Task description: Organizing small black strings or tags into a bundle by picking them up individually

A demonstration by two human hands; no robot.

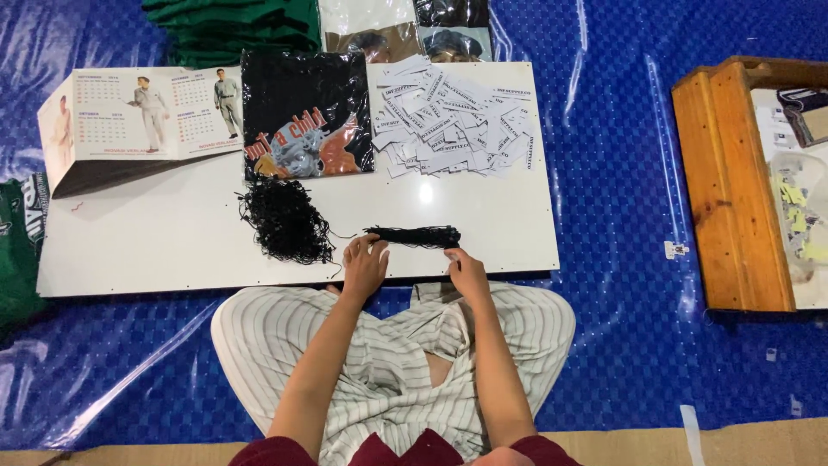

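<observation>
From the head view I look down on a white board (172, 250) laid over blue plastic sheeting (621, 259), with my striped-trousered legs folded just under its near edge. My left hand (366, 266) and right hand (467, 271) are at the two ends of a straightened bundle of black strings (414, 235) that lies along the near edge of the board; the left fingers are curled over its left end and the right fingertips pinch its right end, so both hands are closed on the bundle. Just to the left sits a loose tangled heap of black strings (285, 220), with a stray thread or two trailing toward the bundle. I judge these strings to be very light, limp and prone to snagging, so a hold at both ends, keeping the bundle taut, looks safest; gripped at the middle it would likely sag and splay. Further back lie a black printed garment in a clear bag (306, 114), a pile of white paper tags (453, 116), a calendar sheet (147, 112) and folded green garments (233, 26); a wooden tray (733, 181) is well apart on the right
</observation>
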